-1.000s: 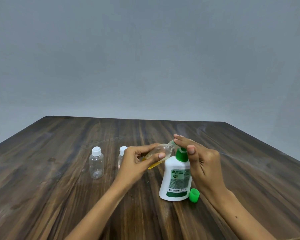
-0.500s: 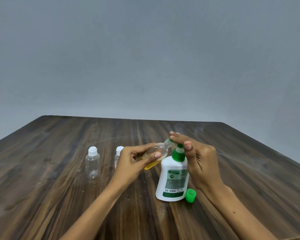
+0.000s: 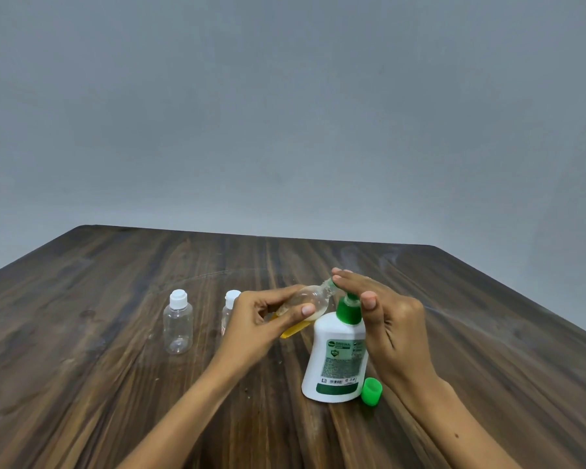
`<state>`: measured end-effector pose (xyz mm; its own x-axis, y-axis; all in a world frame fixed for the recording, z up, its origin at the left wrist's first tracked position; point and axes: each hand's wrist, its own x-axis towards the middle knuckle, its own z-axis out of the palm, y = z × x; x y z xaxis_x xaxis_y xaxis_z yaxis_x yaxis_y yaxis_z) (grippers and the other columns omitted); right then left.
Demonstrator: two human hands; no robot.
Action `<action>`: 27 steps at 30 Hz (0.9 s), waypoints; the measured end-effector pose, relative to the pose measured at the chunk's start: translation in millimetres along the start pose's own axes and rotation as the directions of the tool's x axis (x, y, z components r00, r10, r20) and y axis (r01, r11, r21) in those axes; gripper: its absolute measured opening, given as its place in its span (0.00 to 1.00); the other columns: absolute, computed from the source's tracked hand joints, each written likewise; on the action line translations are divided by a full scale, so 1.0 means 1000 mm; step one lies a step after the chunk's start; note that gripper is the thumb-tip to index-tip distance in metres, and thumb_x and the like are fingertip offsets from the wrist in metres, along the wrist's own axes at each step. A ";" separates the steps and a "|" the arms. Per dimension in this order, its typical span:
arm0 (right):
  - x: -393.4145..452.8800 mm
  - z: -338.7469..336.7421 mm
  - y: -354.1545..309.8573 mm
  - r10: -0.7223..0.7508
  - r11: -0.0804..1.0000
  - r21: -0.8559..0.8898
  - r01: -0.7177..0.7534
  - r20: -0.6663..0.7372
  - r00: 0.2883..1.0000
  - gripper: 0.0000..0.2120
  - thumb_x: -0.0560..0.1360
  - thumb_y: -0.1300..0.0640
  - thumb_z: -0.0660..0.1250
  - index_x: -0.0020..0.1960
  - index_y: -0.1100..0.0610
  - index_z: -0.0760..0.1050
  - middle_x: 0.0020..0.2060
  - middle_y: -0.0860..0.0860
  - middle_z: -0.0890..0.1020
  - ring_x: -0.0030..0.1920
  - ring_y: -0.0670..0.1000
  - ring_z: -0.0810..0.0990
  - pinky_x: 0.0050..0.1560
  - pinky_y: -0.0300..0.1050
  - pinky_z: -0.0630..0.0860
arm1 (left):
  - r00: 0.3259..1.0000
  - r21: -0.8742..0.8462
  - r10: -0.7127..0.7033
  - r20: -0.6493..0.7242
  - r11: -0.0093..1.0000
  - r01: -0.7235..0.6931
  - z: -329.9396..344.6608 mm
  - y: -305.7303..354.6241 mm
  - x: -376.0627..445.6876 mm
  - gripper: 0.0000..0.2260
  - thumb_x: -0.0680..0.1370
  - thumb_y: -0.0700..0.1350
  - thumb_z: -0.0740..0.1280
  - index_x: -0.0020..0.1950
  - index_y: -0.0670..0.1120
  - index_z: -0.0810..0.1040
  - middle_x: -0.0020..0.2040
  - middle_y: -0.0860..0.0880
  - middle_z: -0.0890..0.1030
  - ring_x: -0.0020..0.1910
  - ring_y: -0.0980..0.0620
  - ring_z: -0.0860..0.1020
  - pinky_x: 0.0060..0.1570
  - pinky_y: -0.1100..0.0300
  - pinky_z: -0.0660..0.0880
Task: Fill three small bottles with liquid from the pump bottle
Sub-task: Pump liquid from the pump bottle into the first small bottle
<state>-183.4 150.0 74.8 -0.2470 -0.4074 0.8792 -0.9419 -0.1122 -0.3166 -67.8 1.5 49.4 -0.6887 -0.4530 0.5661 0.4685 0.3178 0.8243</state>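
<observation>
Near the middle of the wooden bench [image 3: 82,333], the left hand [image 3: 261,323] grips a tilted small bottle [image 3: 305,308], part-filled with yellow liquid, its mouth at the nozzle of the upright pump bottle [image 3: 335,360], while the right hand [image 3: 383,316] presses flat, straight fingers on the pump head. Judged from this, the first fill is under way and two remain: a capped empty bottle [image 3: 178,323] stands left, and a second capped bottle [image 3: 231,299] shows partly behind the left hand. A loose green cap [image 3: 371,391] lies beside the pump bottle's base, obstructing nothing.
</observation>
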 end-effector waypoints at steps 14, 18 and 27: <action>0.000 0.005 -0.001 0.036 0.999 0.002 -0.036 -0.017 0.999 0.34 0.80 0.35 0.46 0.54 0.57 0.82 0.53 0.47 0.83 0.56 0.45 0.81 0.49 0.50 0.81 | 1.000 -0.003 0.004 -0.011 1.000 -0.004 0.000 0.002 -0.001 0.12 0.71 0.44 0.72 0.54 0.51 0.83 0.50 0.55 0.86 0.54 0.55 0.83 0.53 0.64 0.78; 0.004 -0.003 -0.001 -0.003 1.000 0.001 0.003 0.030 1.000 0.34 0.80 0.35 0.45 0.57 0.57 0.81 0.57 0.48 0.82 0.61 0.46 0.78 0.56 0.50 0.78 | 1.000 -0.017 -0.002 -0.008 1.000 0.002 0.001 0.003 -0.002 0.12 0.71 0.44 0.72 0.54 0.50 0.83 0.51 0.55 0.86 0.55 0.56 0.83 0.53 0.65 0.77; 0.001 0.002 -0.003 0.042 0.999 0.028 -0.041 -0.010 0.999 0.33 0.80 0.34 0.47 0.55 0.56 0.82 0.53 0.47 0.83 0.57 0.44 0.81 0.50 0.49 0.80 | 1.000 -0.006 0.003 -0.007 1.000 -0.003 0.001 0.001 -0.002 0.12 0.72 0.44 0.72 0.55 0.49 0.83 0.51 0.54 0.86 0.55 0.55 0.83 0.54 0.63 0.78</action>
<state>-180.4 147.9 75.9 -0.2881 -0.4029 0.8687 -0.9242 -0.1204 -0.3624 -66.5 3.4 49.8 -0.6833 -0.4579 0.5687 0.4738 0.3145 0.8226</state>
